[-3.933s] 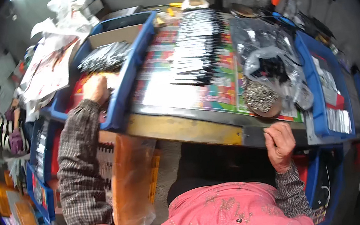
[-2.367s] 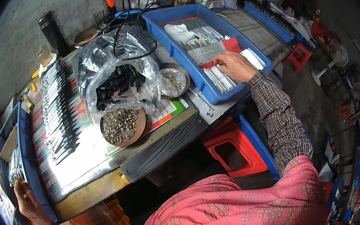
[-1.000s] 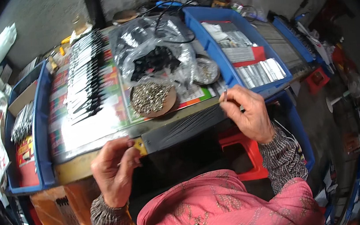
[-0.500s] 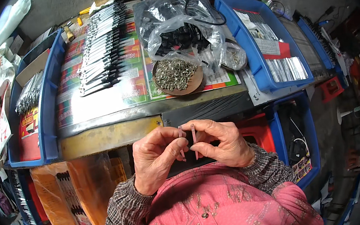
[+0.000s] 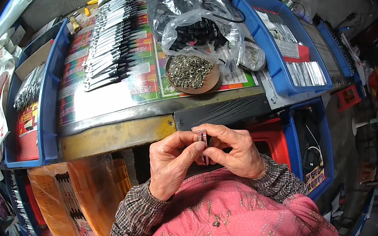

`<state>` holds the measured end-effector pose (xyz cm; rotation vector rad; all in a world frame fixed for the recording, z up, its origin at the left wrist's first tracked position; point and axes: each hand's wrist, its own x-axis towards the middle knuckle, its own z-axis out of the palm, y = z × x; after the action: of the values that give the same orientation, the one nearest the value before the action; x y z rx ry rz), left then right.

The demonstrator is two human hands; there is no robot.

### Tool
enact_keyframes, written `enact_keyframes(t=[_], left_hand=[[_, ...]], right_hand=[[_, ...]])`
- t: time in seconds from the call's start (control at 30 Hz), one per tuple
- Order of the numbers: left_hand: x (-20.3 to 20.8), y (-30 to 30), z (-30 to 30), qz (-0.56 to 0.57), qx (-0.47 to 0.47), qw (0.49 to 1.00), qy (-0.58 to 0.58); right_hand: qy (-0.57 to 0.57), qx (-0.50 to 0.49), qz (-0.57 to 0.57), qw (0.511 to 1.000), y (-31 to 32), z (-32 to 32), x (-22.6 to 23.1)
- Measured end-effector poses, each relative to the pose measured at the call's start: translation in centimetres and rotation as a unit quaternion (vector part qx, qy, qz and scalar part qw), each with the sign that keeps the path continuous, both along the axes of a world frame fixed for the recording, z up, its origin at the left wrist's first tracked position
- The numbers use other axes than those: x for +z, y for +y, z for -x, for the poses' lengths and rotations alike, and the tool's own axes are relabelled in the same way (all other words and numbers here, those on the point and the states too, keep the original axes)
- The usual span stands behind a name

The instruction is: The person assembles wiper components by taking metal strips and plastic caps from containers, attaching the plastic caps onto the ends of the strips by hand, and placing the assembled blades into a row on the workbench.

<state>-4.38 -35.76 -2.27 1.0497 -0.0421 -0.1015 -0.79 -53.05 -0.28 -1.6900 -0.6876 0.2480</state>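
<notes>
In front of the table edge, my left hand (image 5: 172, 164) and my right hand (image 5: 236, 152) meet above my lap. Each pinches a slim, upright pinkish strip between thumb and fingertips. The left strip (image 5: 200, 136) and the right strip (image 5: 205, 137) stand side by side, very close or touching; which of the two I cannot tell. Fingers cover much of both, so their exact kind is unclear. Beyond my hands, small metal pen tips or similar pieces (image 5: 189, 70) fill a round brown dish (image 5: 212, 82).
Silver-and-black pens (image 5: 109, 48) lie in a long row on the table. A clear plastic bag (image 5: 235, 33) holds black parts. Blue trays stand at left (image 5: 51, 147) and right (image 5: 282, 77). An orange crate (image 5: 99, 193) and a blue bin (image 5: 319, 187) sit below table level.
My hands have come closer together, bringing the two strips from a small gap to side by side. The view has shifted slightly.
</notes>
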Motion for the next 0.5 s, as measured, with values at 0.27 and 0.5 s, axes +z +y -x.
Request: enact_keyframes(t=[0.27, 0.5], left_hand=[[-0.26, -0.05, 0.07, 0.015, 0.000, 1.000, 0.000], [-0.22, -0.15, 0.01, 0.019, 0.005, 1.000, 0.002]], right_hand=[[0.008, -0.012, 0.014, 1.000, 0.05, 0.27, -0.32], [0.022, -0.005, 0.018, 1.000, 0.09, 0.23, 0.08]])
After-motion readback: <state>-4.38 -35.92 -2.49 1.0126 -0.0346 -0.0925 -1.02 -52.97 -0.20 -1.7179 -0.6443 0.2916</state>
